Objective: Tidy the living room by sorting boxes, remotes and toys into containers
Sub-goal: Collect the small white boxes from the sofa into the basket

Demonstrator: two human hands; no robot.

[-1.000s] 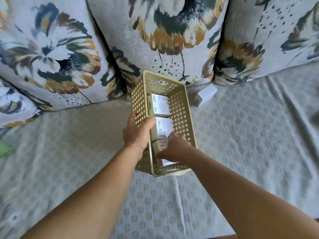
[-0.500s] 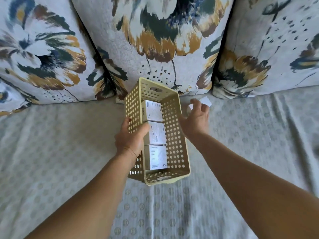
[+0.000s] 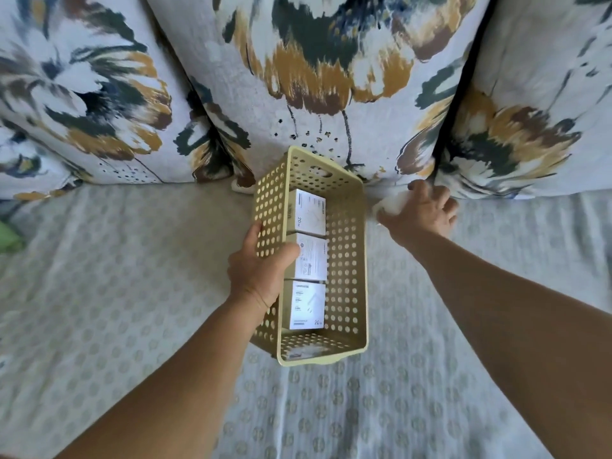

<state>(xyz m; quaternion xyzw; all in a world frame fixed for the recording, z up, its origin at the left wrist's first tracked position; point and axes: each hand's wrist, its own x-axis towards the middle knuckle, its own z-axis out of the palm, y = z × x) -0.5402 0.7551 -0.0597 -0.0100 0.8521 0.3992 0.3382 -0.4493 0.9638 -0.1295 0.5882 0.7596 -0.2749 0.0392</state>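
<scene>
A pale yellow perforated basket (image 3: pixel 347 270) rests on the sofa seat in the middle of the view. Three white boxes lie in a row along its left side: a far box (image 3: pixel 309 212), a middle box (image 3: pixel 313 258) and a near box (image 3: pixel 306 304). My left hand (image 3: pixel 261 263) grips the basket's left wall, thumb inside. My right hand (image 3: pixel 422 210) is to the right of the basket at the foot of the cushions, its fingers curled over a small white box (image 3: pixel 389 205), which is mostly hidden and blurred.
Three large floral cushions (image 3: pixel 331 77) stand along the back of the sofa. The seat is covered by a grey dotted throw (image 3: pixel 132 293). A green object (image 3: pixel 8 240) pokes in at the left edge.
My right hand left the basket, where it had set the near box, and reached right to the loose white box by the cushions. My left hand kept its hold on the basket.
</scene>
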